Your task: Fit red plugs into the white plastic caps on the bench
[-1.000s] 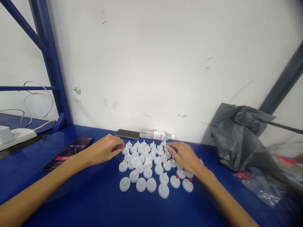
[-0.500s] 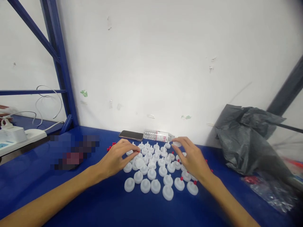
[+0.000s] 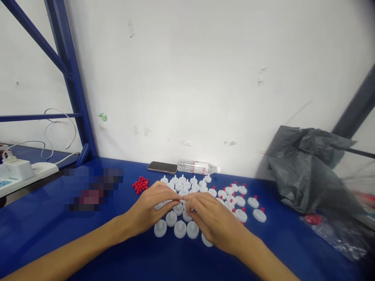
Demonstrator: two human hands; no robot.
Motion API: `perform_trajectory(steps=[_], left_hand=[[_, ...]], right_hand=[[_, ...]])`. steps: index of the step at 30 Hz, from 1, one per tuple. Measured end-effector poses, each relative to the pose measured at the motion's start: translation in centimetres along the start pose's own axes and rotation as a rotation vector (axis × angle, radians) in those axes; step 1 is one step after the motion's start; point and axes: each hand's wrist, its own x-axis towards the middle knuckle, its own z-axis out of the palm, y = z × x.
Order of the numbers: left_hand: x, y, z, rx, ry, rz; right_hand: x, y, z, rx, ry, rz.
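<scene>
My left hand (image 3: 148, 206) pinches a small red cap (image 3: 179, 201) between thumb and fingertips. Right against it, the closed fingertips of my right hand (image 3: 215, 218) grip a white nozzle lid, mostly hidden behind the fingers. Both hands meet just above a cluster of round white nozzle lids (image 3: 180, 229), spouts upward. On the right, several lids wear red tips, such as this red-tipped lid (image 3: 259, 214). Beyond my left hand lies a pile of red caps (image 3: 140, 185).
Against the wall lie a phone (image 3: 162, 167) and a clear plastic bottle (image 3: 197, 167). A grey plastic bag (image 3: 307, 168) slumps at the right, with clear plastic wrapping (image 3: 336, 238) in front. A white power strip (image 3: 43, 168) sits at the far left.
My right hand has come left and nearer with the white lid, meeting my left hand. My left hand has shifted slightly right and nearer, uncovering the red cap pile.
</scene>
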Motion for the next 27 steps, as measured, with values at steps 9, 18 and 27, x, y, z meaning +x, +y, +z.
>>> perform_trajectory(steps=[9, 18, 27], left_hand=[[0.0, 0.3, -0.1, 0.004, 0.017, 0.02], [-0.1, -0.2, 0.0, 0.126, -0.057, 0.02], [0.2, -1.3, 0.3, 0.14, -0.096, 0.124]], right_hand=[[0.0, 0.2, 0.2, -0.048, -0.017, -0.044], [0.0, 0.3, 0.9, -0.258, -0.148, -0.136], [1.2, -1.1, 1.1, -0.523, -0.081, -0.261]])
